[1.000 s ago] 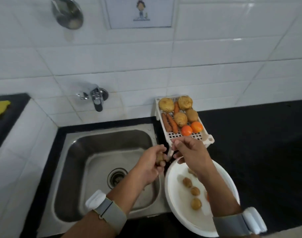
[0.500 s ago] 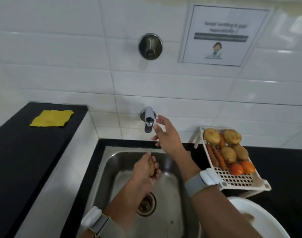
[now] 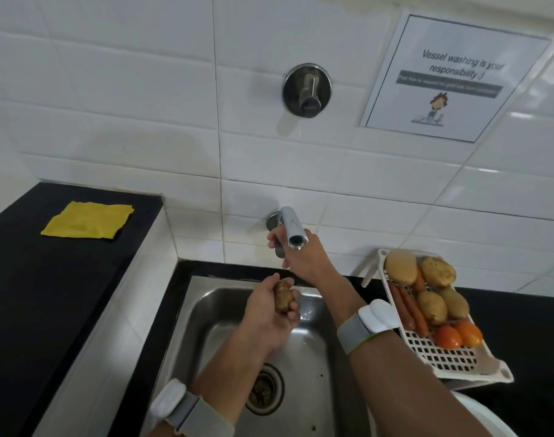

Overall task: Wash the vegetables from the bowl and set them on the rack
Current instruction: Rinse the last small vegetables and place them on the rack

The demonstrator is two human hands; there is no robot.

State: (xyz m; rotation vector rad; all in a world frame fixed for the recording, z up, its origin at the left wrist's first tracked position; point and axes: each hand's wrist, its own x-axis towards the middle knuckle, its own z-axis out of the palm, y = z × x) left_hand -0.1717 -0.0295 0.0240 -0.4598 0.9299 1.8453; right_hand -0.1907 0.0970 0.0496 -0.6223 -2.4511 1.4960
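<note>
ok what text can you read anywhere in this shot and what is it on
"Vessel washing is your responsibility :)" on the paper sign stuck to the white wall tiles, above a cartoon figure.
A line of pale text in the sign's dark grey bar: too small and blurred to read.
No readable text on the tap, the rack, the wristbands or the yellow cloth.

A brushed steel sink (image 3: pixel 304 367) and polished chrome tap (image 3: pixel 293 230) were seen; glossy white tiles (image 3: pixel 143 99), matt black counter (image 3: pixel 33 279), perforated plastic rack (image 3: pixel 439 357), yellow cloth (image 3: pixel 88 220).
</note>
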